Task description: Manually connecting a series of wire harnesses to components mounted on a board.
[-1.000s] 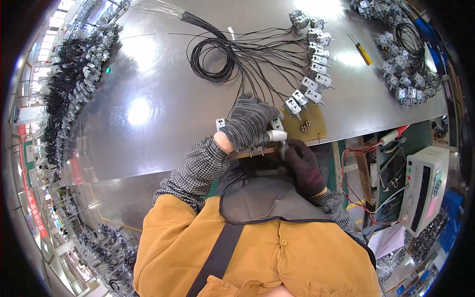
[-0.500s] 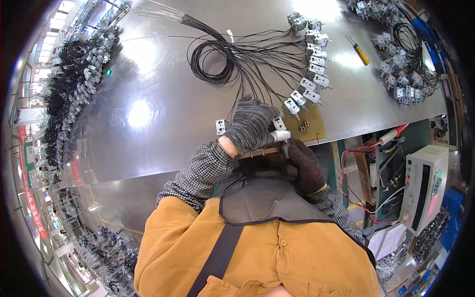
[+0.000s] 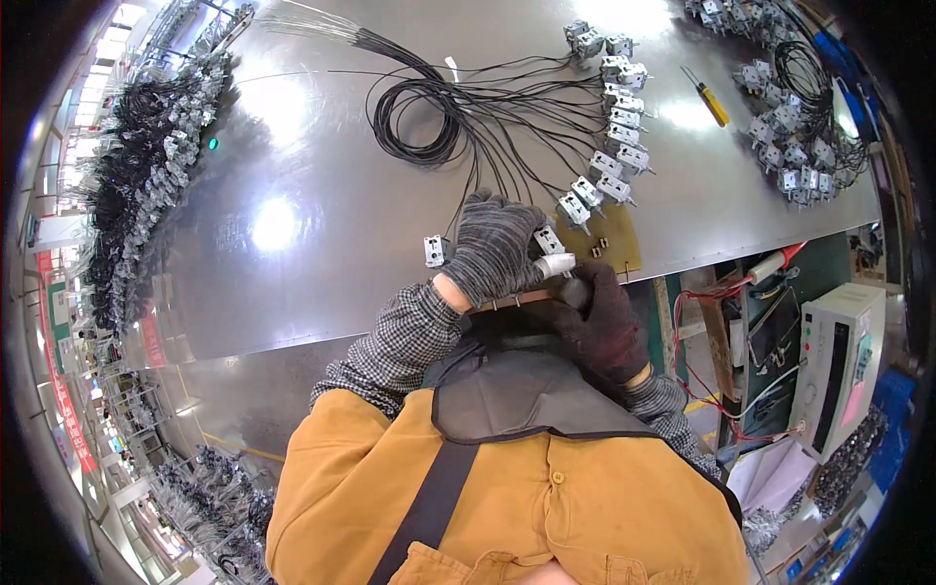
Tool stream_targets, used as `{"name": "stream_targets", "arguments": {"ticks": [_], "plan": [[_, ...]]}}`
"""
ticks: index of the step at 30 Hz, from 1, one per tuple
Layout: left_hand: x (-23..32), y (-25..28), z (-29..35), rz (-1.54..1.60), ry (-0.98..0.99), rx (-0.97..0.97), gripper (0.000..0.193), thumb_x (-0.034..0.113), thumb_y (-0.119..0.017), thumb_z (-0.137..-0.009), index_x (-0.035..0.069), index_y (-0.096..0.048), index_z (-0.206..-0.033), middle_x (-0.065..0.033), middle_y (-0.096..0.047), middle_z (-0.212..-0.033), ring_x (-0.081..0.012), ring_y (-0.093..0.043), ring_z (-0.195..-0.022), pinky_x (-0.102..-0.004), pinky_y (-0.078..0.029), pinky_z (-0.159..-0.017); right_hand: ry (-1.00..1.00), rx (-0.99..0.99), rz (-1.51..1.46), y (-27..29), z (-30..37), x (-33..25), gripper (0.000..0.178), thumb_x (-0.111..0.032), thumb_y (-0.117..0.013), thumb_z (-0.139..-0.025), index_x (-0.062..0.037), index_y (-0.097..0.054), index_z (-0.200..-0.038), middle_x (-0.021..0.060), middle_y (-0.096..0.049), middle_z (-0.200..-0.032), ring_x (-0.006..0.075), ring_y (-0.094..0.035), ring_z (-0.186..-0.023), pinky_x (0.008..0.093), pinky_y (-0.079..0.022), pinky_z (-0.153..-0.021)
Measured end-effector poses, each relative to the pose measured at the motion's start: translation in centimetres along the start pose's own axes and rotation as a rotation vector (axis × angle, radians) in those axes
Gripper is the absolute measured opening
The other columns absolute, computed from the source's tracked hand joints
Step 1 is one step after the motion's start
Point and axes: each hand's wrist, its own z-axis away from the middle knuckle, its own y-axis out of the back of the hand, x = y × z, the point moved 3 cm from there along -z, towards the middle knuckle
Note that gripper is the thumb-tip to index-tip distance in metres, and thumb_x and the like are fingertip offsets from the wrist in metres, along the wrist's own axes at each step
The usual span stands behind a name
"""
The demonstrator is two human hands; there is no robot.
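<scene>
My left hand (image 3: 495, 246), in a grey knitted glove with white wrapping on one fingertip, is closed around a small silvery metal cable-end block (image 3: 548, 240) at the table's front edge. My right hand (image 3: 606, 327), in a dark maroon glove, is closed just beside it, below the edge. A rounded greyish thing (image 3: 575, 292) shows at its fingers; I cannot make out what it is. Left of my left hand lies another cable-end block (image 3: 435, 251). Several similar blocks (image 3: 624, 117) stand in a row beyond, joined to a coiled bundle of black cables (image 3: 429, 122).
A yellowish board (image 3: 624, 234) with small metal pieces (image 3: 600, 249) lies at the front edge. A yellow-handled screwdriver (image 3: 714, 105) is at the far right. Heaped cable assemblies (image 3: 156, 166) line the left side. A white box-shaped device (image 3: 834, 370) with red wires stands right of the table.
My right hand has moved slightly up toward the table edge and turned, showing the greyish thing at its fingers. My left hand stays almost in place with the block.
</scene>
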Motion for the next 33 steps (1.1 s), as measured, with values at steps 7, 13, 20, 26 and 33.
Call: {"name": "stream_targets", "arguments": {"ticks": [7, 13, 20, 26, 33], "plan": [[0.8, -0.7, 0.2, 0.331, 0.147, 0.028, 0.063, 0.051, -0.085, -0.079, 0.008, -0.07, -0.123, -0.0135, -0.076, -0.097, -0.0379, -0.07, -0.101, -0.0521, -0.043, -0.108, -0.436, -0.092, -0.923, -1.0, 1.6, 2.5, 0.041, -0.045, -0.049, -0.113, -0.0076, -0.063, -0.122, 0.0078, -0.07, -0.096, 0.0163, -0.063, -0.075, 0.0337, -0.053, -0.064], [0.3, 0.6, 3.0, 0.092, 0.223, 0.019, 0.071, 0.034, -0.088, -0.08, 0.006, -0.063, -0.141, -0.0143, -0.076, -0.107, -0.0354, -0.072, -0.1, -0.0475, -0.054, -0.096, -0.671, -0.129, -1.288, -0.7, 1.2, 2.9, 0.039, -0.039, -0.048, -0.114, -0.0057, -0.063, -0.126, 0.0074, -0.069, -0.098, 0.0189, -0.065, -0.081, 0.0341, -0.056, -0.069], [-1.2, 0.6, 3.0, 0.193, -0.069, 0.235, 0.053, 0.034, -0.088, -0.08, 0.009, -0.074, -0.124, -0.0117, -0.075, -0.093, -0.0343, -0.07, -0.089, -0.0472, -0.052, -0.086, -0.243, -0.285, -0.647, 0.4, -0.5, 3.4, 0.031, -0.028, -0.055, -0.111, -0.0016, -0.062, -0.126, 0.013, -0.064, -0.128, 0.0233, -0.065, -0.112, 0.0371, -0.056, -0.094], [-2.4, 0.7, 1.9, 0.278, -0.103, 0.006, 0.054, 0.033, -0.088, -0.083, 0.004, -0.074, -0.127, -0.0136, -0.076, -0.093, -0.032, -0.073, -0.083, -0.042, -0.056, -0.082, -0.093, 0.072, -0.361, 2.1, -2.9, -0.6, 0.024, -0.02, -0.055, -0.11, -0.0019, -0.066, -0.12, 0.0107, -0.072, -0.107, 0.0228, -0.071, -0.101, 0.0352, -0.056, -0.089], [-1.0, 1.5, 1.7, 0.155, -0.125, -0.036, 0.05, 0.041, -0.082, -0.088, 0.005, -0.076, -0.123, -0.015, -0.075, -0.089, -0.035, -0.07, -0.08, -0.0448, -0.053, -0.085, 0.08, 0.031, -0.008, 1.8, -0.8, -1.2, 0.019, -0.015, -0.063, -0.105, -0.0027, -0.068, -0.118, 0.0128, -0.071, -0.096, 0.0207, -0.071, -0.09, 0.0366, -0.057, -0.081]]}}
